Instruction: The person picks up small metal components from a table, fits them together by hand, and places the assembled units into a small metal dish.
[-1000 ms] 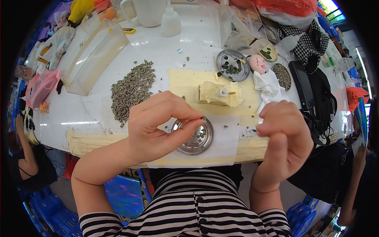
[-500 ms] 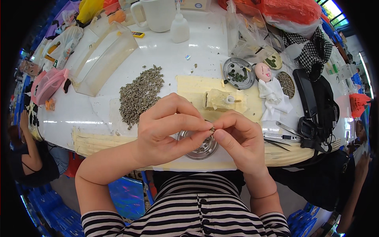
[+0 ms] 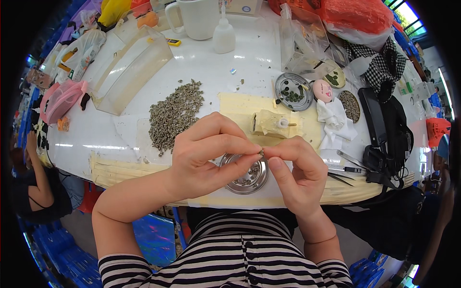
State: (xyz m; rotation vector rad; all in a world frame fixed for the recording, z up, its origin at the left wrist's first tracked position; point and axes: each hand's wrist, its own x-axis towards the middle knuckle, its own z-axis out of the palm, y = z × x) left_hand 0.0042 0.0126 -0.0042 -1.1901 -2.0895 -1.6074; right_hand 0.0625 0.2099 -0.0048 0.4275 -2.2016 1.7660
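A tiny greyish metal piece (image 3: 261,153), too small to name more exactly, is pinched between the thumb and index finger of my left hand (image 3: 211,156). Close against it from the other side comes the index fingertip of my right hand (image 3: 300,175); the right thumb stands a little apart, below the piece. Beneath both hands is a round metal dish (image 3: 264,185) with several small metal bits, partly hidden by the left fingers. A heap of small grey-gold metal pieces (image 3: 175,115) lies left of centre. Just beyond my hands stands a yellowish taped block (image 3: 273,123) with a short peg.
At right lie a dish of dark green stones (image 3: 307,103), a pink round case (image 3: 322,90), white tissue (image 3: 333,115), tweezers (image 3: 353,158) and a black bag (image 3: 398,129). A white mug (image 3: 197,21), a dropper bottle (image 3: 224,38) and a clear tray (image 3: 134,72) stand farther back.
My right thumb has moved down off the tiny piece, away from the index finger. The left hand keeps its pinch. The whole view has shifted slightly.
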